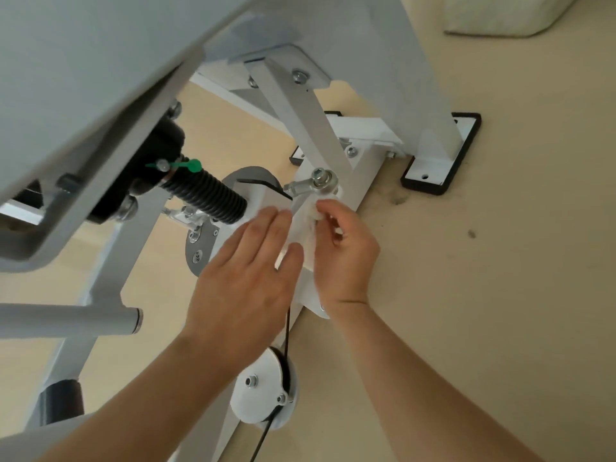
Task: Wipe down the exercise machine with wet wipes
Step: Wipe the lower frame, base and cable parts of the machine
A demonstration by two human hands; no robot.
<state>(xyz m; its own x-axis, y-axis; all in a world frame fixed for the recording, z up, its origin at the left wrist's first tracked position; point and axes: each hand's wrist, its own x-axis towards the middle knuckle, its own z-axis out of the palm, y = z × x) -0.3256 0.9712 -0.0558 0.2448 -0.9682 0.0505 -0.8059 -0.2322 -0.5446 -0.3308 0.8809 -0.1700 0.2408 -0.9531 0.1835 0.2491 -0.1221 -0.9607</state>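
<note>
The right hand point(346, 251) pinches a crumpled white wet wipe point(311, 235) onto the exercise machine's flat white metal arm point(308, 293); the left hand point(246, 271), fingers straight, lies just beside it. The arm runs from the silver bolt point(320, 177) toward the person, so the next stroke probably should follow this line.

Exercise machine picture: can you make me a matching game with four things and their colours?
Things:
1. wet wipe
2. plastic tag
3. ribbed spring
4. floor

Colours:
A. black
B. beige
C. white
D. green

Pairs: 1-C, 2-D, 3-A, 4-B
</note>
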